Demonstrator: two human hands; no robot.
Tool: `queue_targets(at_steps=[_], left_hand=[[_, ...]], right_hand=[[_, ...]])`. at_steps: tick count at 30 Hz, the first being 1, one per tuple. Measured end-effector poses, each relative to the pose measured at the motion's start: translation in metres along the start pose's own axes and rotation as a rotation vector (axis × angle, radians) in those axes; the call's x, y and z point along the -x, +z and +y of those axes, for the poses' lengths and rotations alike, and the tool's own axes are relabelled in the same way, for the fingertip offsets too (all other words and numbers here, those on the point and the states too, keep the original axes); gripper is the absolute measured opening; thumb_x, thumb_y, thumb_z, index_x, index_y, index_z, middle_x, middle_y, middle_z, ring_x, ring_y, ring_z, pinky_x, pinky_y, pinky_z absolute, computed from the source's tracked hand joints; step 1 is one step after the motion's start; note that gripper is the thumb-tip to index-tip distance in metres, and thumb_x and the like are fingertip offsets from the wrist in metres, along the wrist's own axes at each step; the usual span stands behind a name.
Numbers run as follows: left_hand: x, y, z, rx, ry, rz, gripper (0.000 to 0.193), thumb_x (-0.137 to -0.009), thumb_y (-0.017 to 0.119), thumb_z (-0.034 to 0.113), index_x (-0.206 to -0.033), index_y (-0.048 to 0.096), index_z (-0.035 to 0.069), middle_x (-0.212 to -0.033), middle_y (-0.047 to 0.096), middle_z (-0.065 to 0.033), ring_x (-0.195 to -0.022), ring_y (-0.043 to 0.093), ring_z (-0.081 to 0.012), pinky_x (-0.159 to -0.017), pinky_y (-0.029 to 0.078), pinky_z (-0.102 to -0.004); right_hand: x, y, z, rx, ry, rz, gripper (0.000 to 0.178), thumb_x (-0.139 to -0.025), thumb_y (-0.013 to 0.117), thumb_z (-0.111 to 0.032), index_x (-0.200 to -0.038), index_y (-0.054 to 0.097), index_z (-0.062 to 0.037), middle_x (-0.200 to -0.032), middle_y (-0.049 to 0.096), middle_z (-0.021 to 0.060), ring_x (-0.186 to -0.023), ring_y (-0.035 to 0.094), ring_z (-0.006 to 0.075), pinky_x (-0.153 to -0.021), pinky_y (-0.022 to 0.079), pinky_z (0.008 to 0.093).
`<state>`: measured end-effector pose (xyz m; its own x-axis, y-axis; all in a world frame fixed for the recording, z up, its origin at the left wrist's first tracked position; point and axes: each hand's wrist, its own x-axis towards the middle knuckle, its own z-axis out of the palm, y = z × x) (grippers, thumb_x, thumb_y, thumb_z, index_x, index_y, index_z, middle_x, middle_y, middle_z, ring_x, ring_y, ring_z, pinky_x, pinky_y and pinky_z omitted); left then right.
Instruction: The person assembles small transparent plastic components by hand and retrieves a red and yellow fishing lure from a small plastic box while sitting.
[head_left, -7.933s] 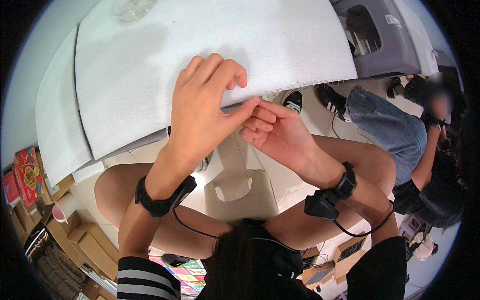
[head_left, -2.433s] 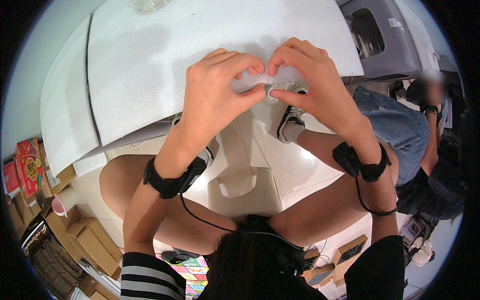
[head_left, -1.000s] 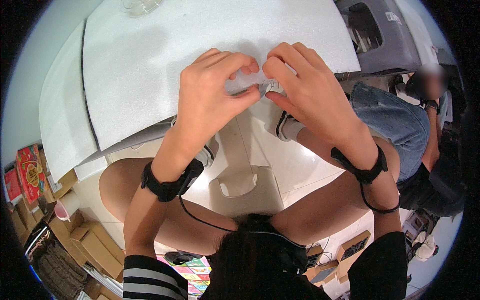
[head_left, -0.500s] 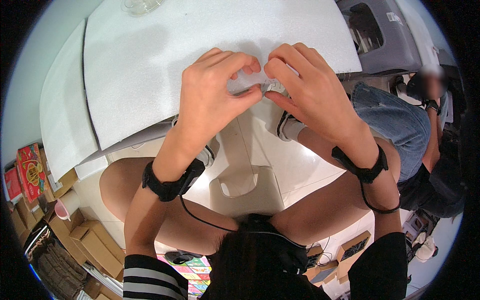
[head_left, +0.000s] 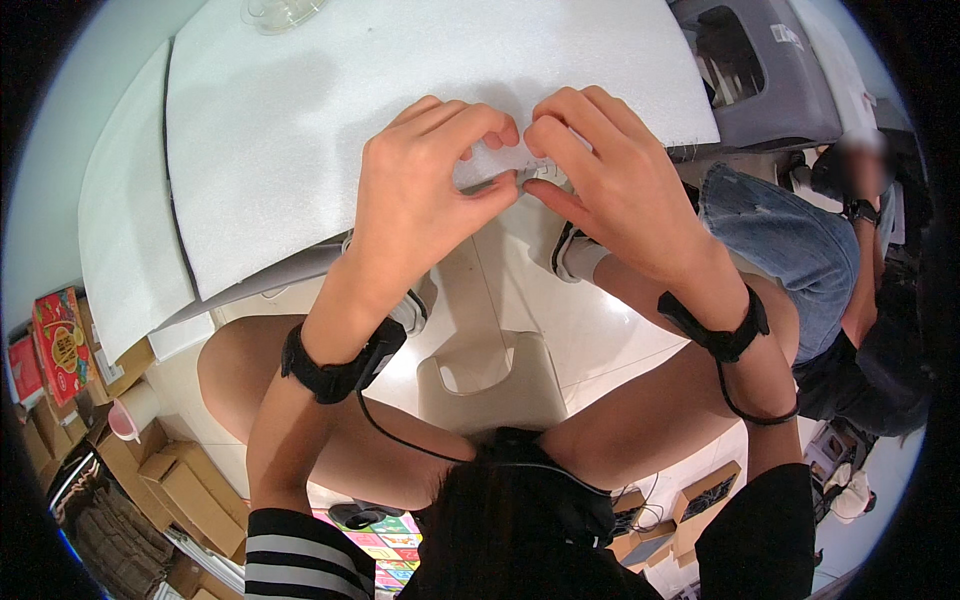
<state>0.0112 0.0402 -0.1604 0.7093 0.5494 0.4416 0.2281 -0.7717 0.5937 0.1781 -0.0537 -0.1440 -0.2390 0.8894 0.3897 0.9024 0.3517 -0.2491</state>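
My left hand (head_left: 425,165) and my right hand (head_left: 610,160) face each other over the near edge of a table covered with white foam sheet (head_left: 300,150). The fingers of both are bent, and the thumbs curve in from below with their tips close together. Between the fingertips shows a pale, see-through piece (head_left: 490,165), greyish, with thin dark marks toward its right end. Its kind cannot be made out, and the fingers cover part of it. Each wrist wears a black strap, the left one (head_left: 345,360) and the right one (head_left: 720,325), with a cable.
A clear round dish (head_left: 280,12) stands at the table's far left. Below my hands is a beige stool (head_left: 490,390) between my legs. Cardboard boxes (head_left: 195,490) fill the lower left. To the right sits another person in jeans (head_left: 775,230), beside a grey plastic chair (head_left: 790,100).
Both hands keep nearly the same pose. My right hand has shifted very slightly to the left, and the whole view has drifted a few pixels.
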Motion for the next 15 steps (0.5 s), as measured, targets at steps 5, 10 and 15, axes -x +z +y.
queue_targets(at_steps=[5, 10, 15], left_hand=[[-0.0009, -0.0015, 0.0015, 0.003, -0.014, 0.005, 0.031, -0.059, 0.073, 0.002, -0.088, 0.066, 0.006, -0.08, 0.067, -0.003, -0.065, 0.054, -0.0177, -0.063, 0.048, -0.0289], [-0.002, -0.002, 0.0019, -0.002, -0.016, -0.002, 0.027, -0.061, 0.072, 0.004, -0.087, 0.065, 0.008, -0.08, 0.067, -0.0026, -0.068, 0.057, -0.019, -0.063, 0.049, -0.0297], [-0.0016, -0.0009, -0.0001, 0.011, -0.006, 0.007, 0.03, -0.059, 0.073, 0.002, -0.088, 0.066, 0.006, -0.08, 0.067, -0.0029, -0.065, 0.054, -0.0174, -0.062, 0.048, -0.0286]], right_hand=[[-0.0012, -0.0003, 0.0004, -0.002, -0.007, 0.004, 0.046, -0.06, 0.079, -0.011, -0.1, 0.056, -0.0071, -0.096, 0.052, 0.0065, -0.09, 0.054, 0.0245, -0.078, 0.047, 0.0354], [-0.0009, -0.0007, 0.0012, 0.011, -0.015, 0.01, 0.045, -0.062, 0.078, -0.012, -0.1, 0.055, -0.0068, -0.096, 0.052, 0.0066, -0.09, 0.054, 0.0248, -0.08, 0.047, 0.0356], [-0.0009, -0.0003, 0.002, 0.013, -0.008, -0.003, 0.045, -0.062, 0.077, -0.012, -0.101, 0.055, -0.0066, -0.096, 0.052, 0.0068, -0.091, 0.054, 0.0249, -0.08, 0.047, 0.0355]])
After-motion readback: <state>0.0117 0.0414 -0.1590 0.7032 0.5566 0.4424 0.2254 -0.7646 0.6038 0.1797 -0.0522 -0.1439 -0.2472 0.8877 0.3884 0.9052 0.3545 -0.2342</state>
